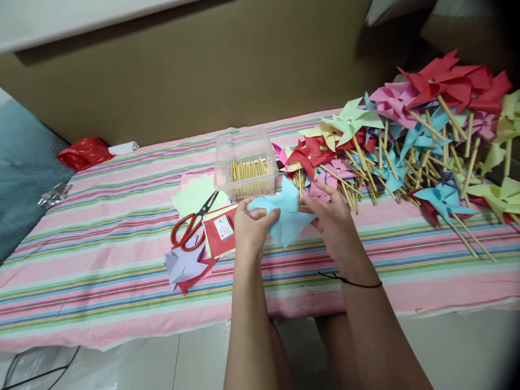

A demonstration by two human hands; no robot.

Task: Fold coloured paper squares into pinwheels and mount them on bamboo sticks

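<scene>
A light blue paper pinwheel [289, 214], its blades folded in toward the middle and no stick visible on it, is held up between my two hands. My left hand [252, 227] pinches its left side, the thumb lying on top of the paper. At the right blade's tip, my right hand [331, 219] grips the edge with thumb and fingers, the other fingers raised. Just behind the pinwheel stands a clear plastic box [244, 142] of short wooden sticks [251, 176]. Left of my left hand lie orange-handled scissors [190, 227] and a small white labelled box [222, 227] on red paper sheets [217, 246].
Finished pinwheels on sticks [390, 146] are heaped along the right side. Purple and red cut paper pieces [184, 266] and pale green sheets [195, 197] lie left. A red plastic bag [86, 153] sits far left on the striped cloth [122, 233], before a brown panel [182, 76].
</scene>
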